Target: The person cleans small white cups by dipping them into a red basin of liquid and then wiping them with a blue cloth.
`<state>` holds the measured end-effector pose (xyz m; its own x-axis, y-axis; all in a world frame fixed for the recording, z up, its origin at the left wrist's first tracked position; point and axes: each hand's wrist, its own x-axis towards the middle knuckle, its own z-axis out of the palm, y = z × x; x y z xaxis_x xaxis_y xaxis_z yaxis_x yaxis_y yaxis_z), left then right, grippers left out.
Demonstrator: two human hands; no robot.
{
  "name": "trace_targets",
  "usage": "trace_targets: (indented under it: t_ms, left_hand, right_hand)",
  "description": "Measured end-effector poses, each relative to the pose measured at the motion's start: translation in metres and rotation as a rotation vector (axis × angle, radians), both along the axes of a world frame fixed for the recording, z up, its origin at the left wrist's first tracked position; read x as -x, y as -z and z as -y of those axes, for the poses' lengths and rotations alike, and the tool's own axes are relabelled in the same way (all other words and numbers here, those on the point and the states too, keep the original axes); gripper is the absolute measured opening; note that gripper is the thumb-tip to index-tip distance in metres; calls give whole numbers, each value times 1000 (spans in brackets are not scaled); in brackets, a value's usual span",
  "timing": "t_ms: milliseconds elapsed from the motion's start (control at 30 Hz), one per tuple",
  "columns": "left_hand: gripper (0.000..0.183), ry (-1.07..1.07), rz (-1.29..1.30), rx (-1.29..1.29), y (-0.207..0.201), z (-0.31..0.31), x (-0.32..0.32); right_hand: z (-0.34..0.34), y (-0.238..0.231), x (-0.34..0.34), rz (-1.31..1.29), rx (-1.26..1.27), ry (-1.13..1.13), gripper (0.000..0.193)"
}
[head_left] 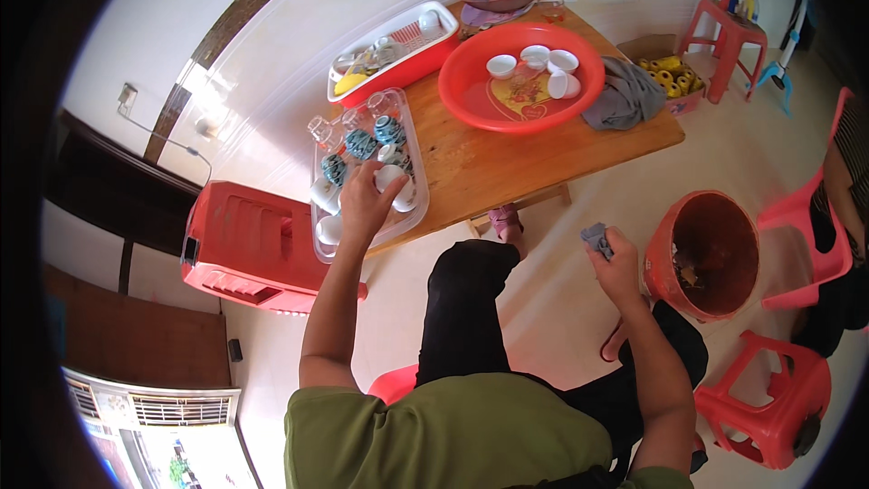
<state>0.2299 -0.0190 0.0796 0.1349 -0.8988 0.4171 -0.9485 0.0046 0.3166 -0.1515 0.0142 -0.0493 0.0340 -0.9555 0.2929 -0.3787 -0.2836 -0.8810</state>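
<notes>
My left hand [365, 199] pinches a small white cup [390, 176] over the clear plastic tray [421, 201] at the table's left end. In that tray stand several blue-patterned cups [361, 144], clear glasses [324, 131] and white cups [328, 230]. Off the table's front edge, my right hand [617, 264] is closed around a crumpled grey cloth [596, 238]. Toward the back sits a red basin [457, 107] with several white cups [535, 57] inside, well away from both hands.
Behind the tray is a red-and-white rectangular basin [434, 56] holding cups and something yellow. A larger grey cloth [626, 95] hangs over the wooden table's [480, 172] right edge. On the floor are a red bin [665, 258], a red stool [769, 398] and a box of yellow items [670, 77].
</notes>
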Motion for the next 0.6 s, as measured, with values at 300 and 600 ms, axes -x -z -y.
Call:
trace_targets:
  t_ms: [300, 600]
  left_hand:
    - [43, 69, 86, 42, 3, -4, -3]
    - [36, 127, 317, 98, -13, -13, 13]
  right_hand:
    - [2, -1, -2, 3, -6, -17, 18]
    - [3, -1, 0, 47, 6, -22, 15]
